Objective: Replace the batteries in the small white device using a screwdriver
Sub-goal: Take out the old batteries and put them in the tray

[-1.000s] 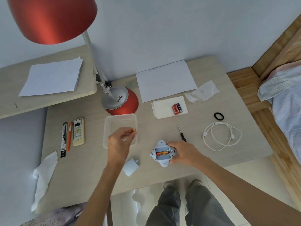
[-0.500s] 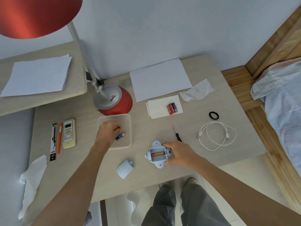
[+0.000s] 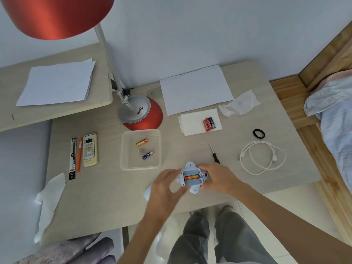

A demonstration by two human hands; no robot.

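The small white device lies near the desk's front edge with its battery bay open and one orange battery inside. My right hand grips its right side. My left hand hovers just left of it, blurred, fingers apart and holding nothing; it hides most of the white cover. An orange battery and a blue battery lie in the clear plastic tray. Three fresh batteries rest on a white paper. The black-handled screwdriver lies behind my right hand.
A red lamp base stands behind the tray, its shade overhead. A remote and pens lie left. A white cable, black ring, crumpled tissue and paper sheet sit right and back.
My left hand dropped the orange battery into the tray beside the blue one, then swung back to the device. My right hand kept hold of the device.
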